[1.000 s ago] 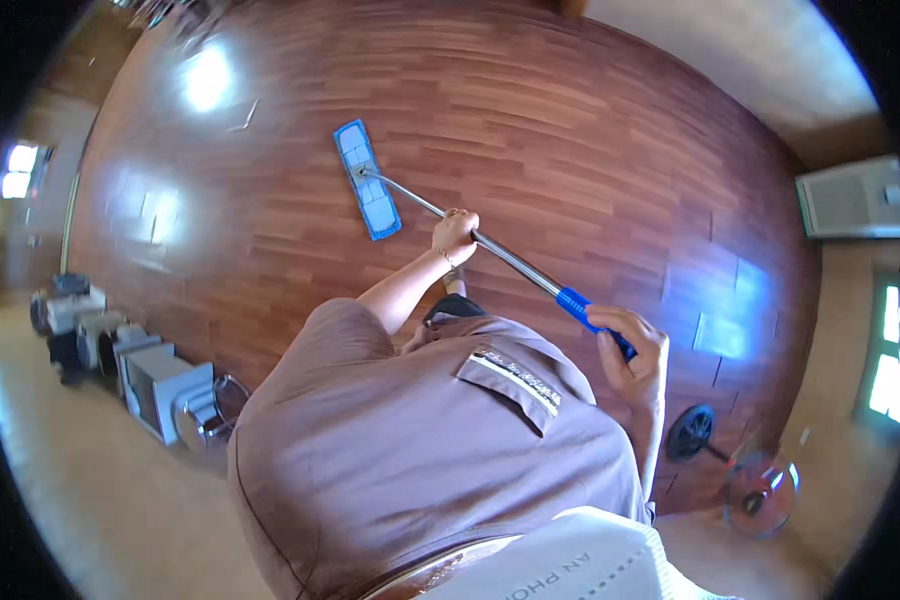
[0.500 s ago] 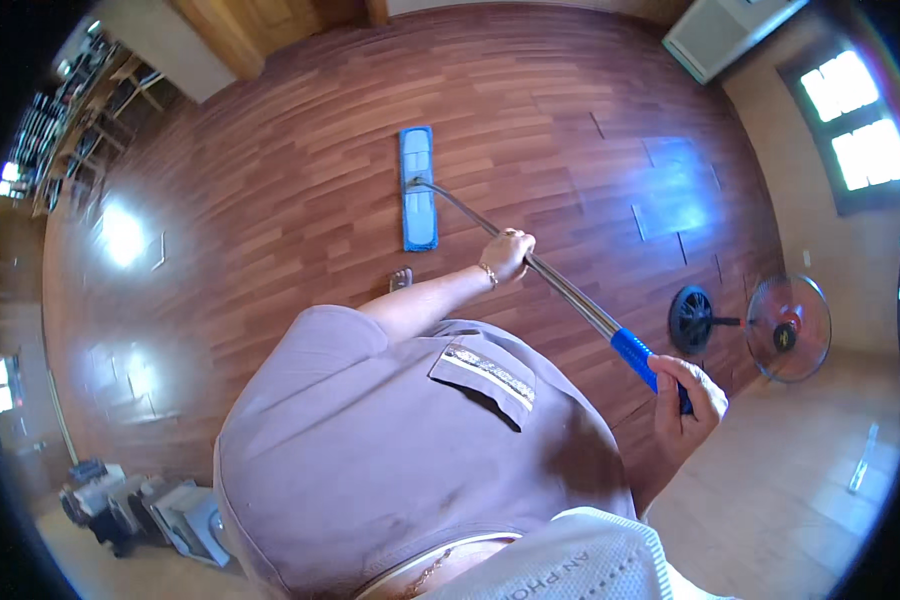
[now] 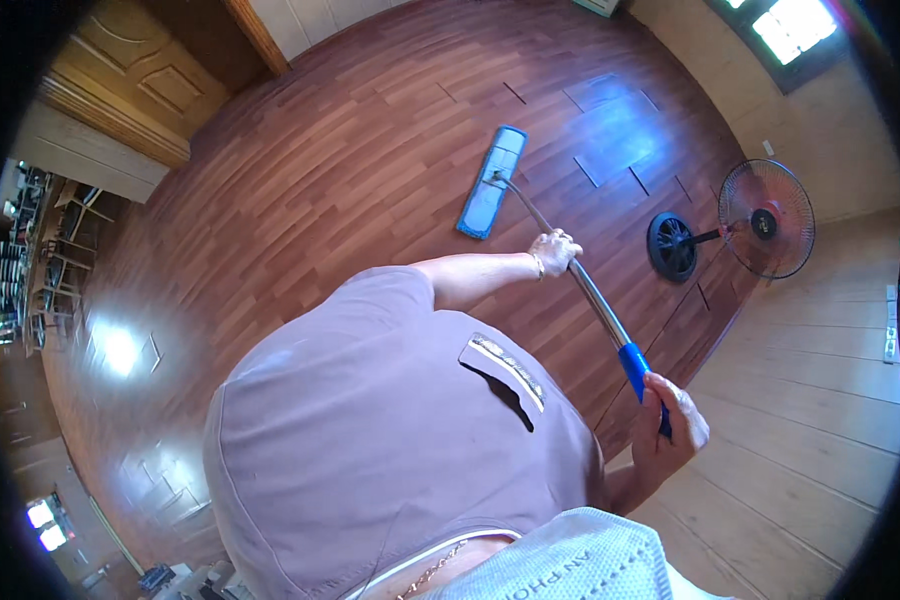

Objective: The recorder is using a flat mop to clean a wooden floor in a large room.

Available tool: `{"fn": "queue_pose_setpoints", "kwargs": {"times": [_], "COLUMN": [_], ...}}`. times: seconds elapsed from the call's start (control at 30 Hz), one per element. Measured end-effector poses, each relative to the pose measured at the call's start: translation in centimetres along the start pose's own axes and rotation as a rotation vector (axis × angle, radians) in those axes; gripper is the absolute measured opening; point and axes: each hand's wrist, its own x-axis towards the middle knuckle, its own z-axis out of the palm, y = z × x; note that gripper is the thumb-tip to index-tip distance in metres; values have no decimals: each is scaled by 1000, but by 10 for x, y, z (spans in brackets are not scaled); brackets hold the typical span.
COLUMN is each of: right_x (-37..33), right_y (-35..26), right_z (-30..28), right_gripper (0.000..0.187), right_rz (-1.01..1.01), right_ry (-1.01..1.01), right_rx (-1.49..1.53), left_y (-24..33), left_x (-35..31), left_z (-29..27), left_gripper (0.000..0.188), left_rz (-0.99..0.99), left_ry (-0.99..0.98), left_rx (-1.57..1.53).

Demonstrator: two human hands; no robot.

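Observation:
A flat mop (image 3: 482, 205) with a blue rectangular head rests on the reddish-brown plank floor (image 3: 350, 140) ahead of me. Its metal pole slants from the head back toward my right side and ends in a blue grip (image 3: 633, 368). My left hand (image 3: 555, 250), with a bracelet at the wrist, is wrapped round the middle of the pole. Around the blue grip at the pole's top end, my right hand (image 3: 675, 415) is closed, close to my body's right side.
A standing fan (image 3: 765, 222) with a round black base (image 3: 672, 246) stands to the right, near the wall. Far left are a wooden door (image 3: 145, 65) and a shelf with chairs (image 3: 65, 240). Some floor planks have raised or dark gaps (image 3: 638, 180).
My view has turned to the right, so the fan and door sit differently in it. Relative to my body, the mop has swung rightward, its head now tilted. Both hands keep their hold.

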Motion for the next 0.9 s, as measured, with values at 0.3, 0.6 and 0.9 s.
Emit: {"fn": "queue_pose_setpoints", "kwargs": {"times": [0.3, 0.6, 0.9], "right_x": [-14, 2, 32], "right_y": [11, 53, 31], "right_z": [-49, -98, -80], "right_gripper": [14, 26, 26], "right_rz": [1, -125, -208], "right_ry": [158, 325, 370], "right_rx": [-79, 96, 351], "left_y": [63, 94, 85], "left_x": [20, 1, -65], "left_z": [27, 9, -7], "left_gripper": [23, 24, 14], "left_rz": [251, 206, 12], "left_ry": [-141, -91, 84], "left_rx": [7, -33, 77]}}
